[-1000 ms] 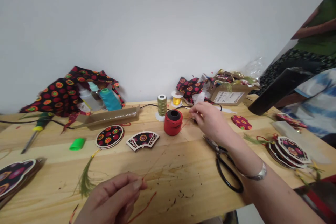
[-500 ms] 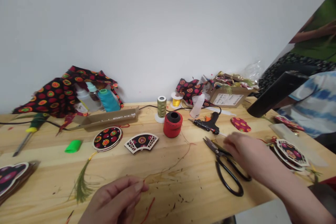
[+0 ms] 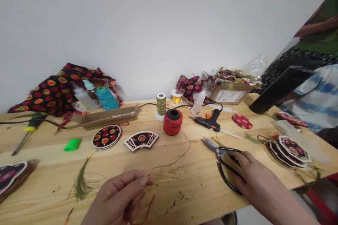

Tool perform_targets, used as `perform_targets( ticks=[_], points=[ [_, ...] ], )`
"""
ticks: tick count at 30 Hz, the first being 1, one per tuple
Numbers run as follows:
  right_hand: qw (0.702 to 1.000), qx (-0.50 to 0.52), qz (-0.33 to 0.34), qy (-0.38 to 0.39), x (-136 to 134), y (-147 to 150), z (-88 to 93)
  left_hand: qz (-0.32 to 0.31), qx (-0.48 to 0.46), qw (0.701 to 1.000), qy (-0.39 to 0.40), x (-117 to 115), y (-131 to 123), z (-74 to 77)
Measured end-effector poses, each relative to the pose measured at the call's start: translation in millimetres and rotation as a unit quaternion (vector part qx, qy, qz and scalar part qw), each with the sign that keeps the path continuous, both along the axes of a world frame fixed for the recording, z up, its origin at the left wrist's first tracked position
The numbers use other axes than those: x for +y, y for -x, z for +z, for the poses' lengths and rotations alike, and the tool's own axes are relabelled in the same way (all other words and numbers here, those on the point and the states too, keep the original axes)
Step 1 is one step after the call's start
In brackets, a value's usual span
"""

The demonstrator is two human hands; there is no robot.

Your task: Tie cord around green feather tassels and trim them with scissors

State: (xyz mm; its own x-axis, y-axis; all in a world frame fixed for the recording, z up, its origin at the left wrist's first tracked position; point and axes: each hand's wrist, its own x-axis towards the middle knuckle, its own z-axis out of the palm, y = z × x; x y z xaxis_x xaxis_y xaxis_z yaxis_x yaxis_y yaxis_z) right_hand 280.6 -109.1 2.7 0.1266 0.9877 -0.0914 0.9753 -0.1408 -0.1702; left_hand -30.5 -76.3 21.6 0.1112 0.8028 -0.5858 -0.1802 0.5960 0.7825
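My left hand (image 3: 124, 195) pinches a thin red thread (image 3: 169, 164) between thumb and fingers, above the front of the wooden table. The thread runs back across the wood to the red spool (image 3: 172, 123). At the right, my right hand (image 3: 260, 182) is on the black handles of the scissors (image 3: 227, 165), its fingers curled at the loops; the blades point away to the left. A fan-shaped ornament (image 3: 142, 140) and a round ornament with a green tassel (image 3: 107, 137) lie behind my left hand.
A black glue gun (image 3: 208, 121), a green spool (image 3: 161, 105) and a clear bottle (image 3: 198, 103) stand or lie farther back. Stacked ornaments (image 3: 290, 151) are at the right. A screwdriver (image 3: 22, 140) lies far left. A person's arm (image 3: 319, 27) shows at upper right.
My right hand has moved down from beside the glue stick onto the scissor handles. My left hand still pinches the thread, and the view has shifted slightly.
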Motion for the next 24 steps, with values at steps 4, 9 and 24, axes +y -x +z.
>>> perform_targets(
  ticks=[4,9,24],
  points=[
    [0.992,0.123,-0.008,-0.005,-5,10,20.1,0.009,-0.005,1.000,-0.017,0,-4,3.9],
    [0.885,0.442,0.069,0.128,-9,51,31.2,0.020,0.003,0.999,-0.031,-2,-9,9.5],
    [0.684,0.640,0.092,0.338,0,101,12.9,-0.042,0.088,0.991,-0.092,-8,-13,15.0]
  ],
)
